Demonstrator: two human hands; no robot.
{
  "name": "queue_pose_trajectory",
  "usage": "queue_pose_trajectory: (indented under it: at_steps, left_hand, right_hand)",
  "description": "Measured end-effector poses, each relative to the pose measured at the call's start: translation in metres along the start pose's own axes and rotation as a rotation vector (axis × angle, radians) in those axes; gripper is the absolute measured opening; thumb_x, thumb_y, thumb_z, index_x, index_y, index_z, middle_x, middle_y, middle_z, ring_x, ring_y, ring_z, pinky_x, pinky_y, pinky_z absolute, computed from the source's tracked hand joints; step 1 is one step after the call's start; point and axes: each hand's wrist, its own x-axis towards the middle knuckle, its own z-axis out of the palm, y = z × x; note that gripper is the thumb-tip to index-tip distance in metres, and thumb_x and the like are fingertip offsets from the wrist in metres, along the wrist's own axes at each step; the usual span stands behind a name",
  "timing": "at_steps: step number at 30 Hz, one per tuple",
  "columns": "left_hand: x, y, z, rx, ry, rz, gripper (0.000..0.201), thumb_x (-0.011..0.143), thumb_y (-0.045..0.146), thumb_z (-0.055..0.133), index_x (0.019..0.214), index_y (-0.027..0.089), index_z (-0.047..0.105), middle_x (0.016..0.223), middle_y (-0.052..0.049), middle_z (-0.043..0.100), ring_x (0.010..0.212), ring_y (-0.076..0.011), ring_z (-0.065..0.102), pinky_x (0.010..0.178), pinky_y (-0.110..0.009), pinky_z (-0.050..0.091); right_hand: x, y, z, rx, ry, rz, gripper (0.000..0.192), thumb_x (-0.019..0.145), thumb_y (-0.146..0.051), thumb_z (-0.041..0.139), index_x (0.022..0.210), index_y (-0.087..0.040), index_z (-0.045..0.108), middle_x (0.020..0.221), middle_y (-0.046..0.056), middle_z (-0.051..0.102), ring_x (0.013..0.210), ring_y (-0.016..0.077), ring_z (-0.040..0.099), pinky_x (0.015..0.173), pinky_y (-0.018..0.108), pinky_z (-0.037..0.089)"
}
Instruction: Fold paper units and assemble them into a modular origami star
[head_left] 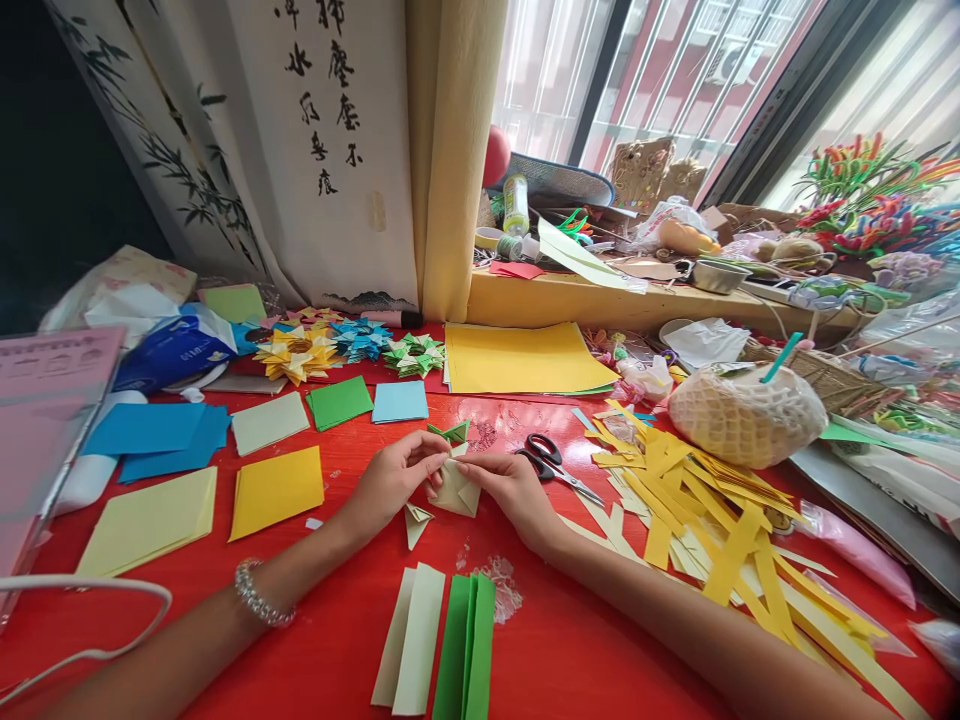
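My left hand (396, 478) and my right hand (511, 488) meet over the red table (330, 640), both pinching a small folded piece of pale cream paper (457, 490). A green folded paper piece (452, 432) lies just beyond my fingertips. Another small cream folded piece (416, 520) rests on the table under my left hand. Near my forearms lie cream paper strips (411, 640) and green paper strips (466, 648). A beaded bracelet (259, 597) circles my left wrist.
Black-handled scissors (555, 462) lie right of my hands, beside a heap of yellow paper strips (712, 520). Yellow, blue and green paper squares (276, 488) cover the left. Finished paper stars (360, 345) and a yellow sheet (525, 358) sit at the back, near a cluttered windowsill (600, 295).
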Motion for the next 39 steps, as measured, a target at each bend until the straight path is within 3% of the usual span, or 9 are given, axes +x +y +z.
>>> queue_pose_trajectory:
  at_steps: [4,8,11,14,20,39]
  left_hand:
    - [0.0004,-0.0065,0.0001,0.084,0.064,0.031,0.017,0.077,0.033,0.051,0.085,0.018,0.054,0.062,0.004,0.051,0.050,-0.0091,0.046,0.047,-0.021,0.039]
    - [0.0009,-0.0076,-0.0001,0.132,0.129,0.095,0.018,0.076,0.034,0.054,0.087,0.019,0.054,0.077,0.001,0.055,0.070,-0.0130,0.052,0.060,-0.022,0.042]
    - [0.0016,-0.0053,-0.0008,0.076,0.103,0.048,0.025,0.076,0.038,0.052,0.092,0.019,0.055,0.082,-0.001,0.058,0.077,-0.0161,0.054,0.065,-0.025,0.043]
    - [0.0017,-0.0021,-0.0016,0.092,0.054,0.012,0.025,0.077,0.039,0.051,0.086,0.017,0.059,0.077,-0.001,0.059,0.072,-0.0152,0.053,0.062,-0.023,0.041]
    - [0.0012,-0.0005,-0.0025,0.138,0.046,-0.001,0.025,0.077,0.039,0.051,0.075,0.016,0.060,0.068,0.001,0.056,0.064,-0.0124,0.049,0.056,-0.020,0.037]
    - [-0.0017,-0.0009,-0.0019,0.266,0.040,0.042,0.024,0.079,0.039,0.049,0.076,0.018,0.058,0.069,0.001,0.056,0.066,-0.0133,0.049,0.056,-0.021,0.037]
  right_hand:
    - [0.0004,-0.0005,0.0010,-0.051,-0.029,-0.003,0.029,0.080,-0.036,0.049,0.087,-0.016,0.069,0.076,0.003,0.064,0.069,0.0147,0.052,0.062,0.024,0.038]
    - [0.0011,0.0000,0.0013,-0.058,0.001,0.012,0.027,0.079,-0.035,0.051,0.080,-0.014,0.067,0.071,0.002,0.061,0.064,0.0126,0.049,0.058,0.023,0.036]
    - [0.0013,0.0014,0.0003,-0.019,0.068,0.032,0.027,0.079,-0.037,0.051,0.075,-0.014,0.065,0.069,0.002,0.059,0.062,0.0121,0.048,0.056,0.022,0.036]
    - [0.0013,0.0028,-0.0010,0.042,0.101,0.029,0.027,0.079,-0.039,0.051,0.083,-0.016,0.066,0.073,0.002,0.061,0.069,0.0144,0.051,0.062,0.023,0.039]
    - [0.0015,0.0005,-0.0002,0.127,0.071,-0.001,0.024,0.078,-0.035,0.054,0.091,-0.019,0.066,0.082,0.003,0.063,0.081,0.0165,0.053,0.071,0.025,0.040]
    - [0.0020,0.0015,0.0007,0.086,0.029,0.003,0.024,0.077,-0.036,0.055,0.079,-0.015,0.067,0.072,0.002,0.061,0.067,0.0126,0.050,0.060,0.022,0.036]
